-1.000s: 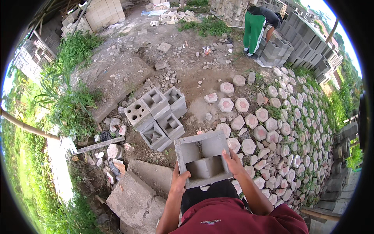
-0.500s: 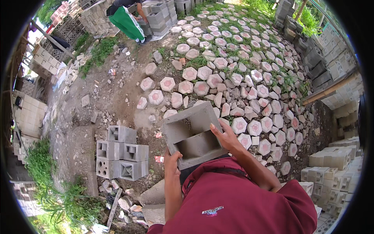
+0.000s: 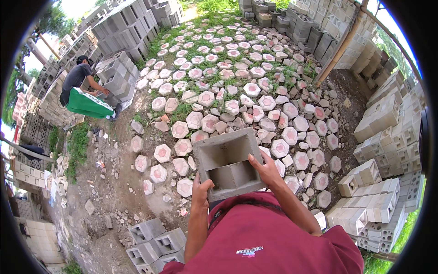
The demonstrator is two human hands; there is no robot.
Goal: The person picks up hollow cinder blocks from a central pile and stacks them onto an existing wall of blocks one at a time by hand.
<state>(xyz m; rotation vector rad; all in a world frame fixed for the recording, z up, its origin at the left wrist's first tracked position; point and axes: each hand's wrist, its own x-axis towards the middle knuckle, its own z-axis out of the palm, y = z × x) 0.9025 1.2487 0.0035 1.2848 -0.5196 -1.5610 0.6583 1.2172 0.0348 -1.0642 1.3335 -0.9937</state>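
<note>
A grey hollow concrete block (image 3: 228, 189) is held out before my waist, its open side facing up so the inner hollow and angled divider show. My left hand (image 3: 200, 189) grips its left wall, with the thumb over the rim. On the opposite wall my right hand (image 3: 266, 170) is closed, thumb on the rim and fingers mostly hidden behind the block. At the lower left, a small stack of similar grey blocks (image 3: 157, 244) stands on the dirt, partly cut off by my sleeve.
Hexagonal pavers (image 3: 206, 98) with pinkish centres and broken bits cover the ground ahead. Piled blocks (image 3: 372, 201) stand close on the right, near a slanted wooden post (image 3: 340, 45). At the far left, a person (image 3: 84, 89) in green trousers bends at a block stack (image 3: 117, 75).
My view has swung to the right, so the small stack and the person sit further left. The block stays in both hands and is tilted less.
</note>
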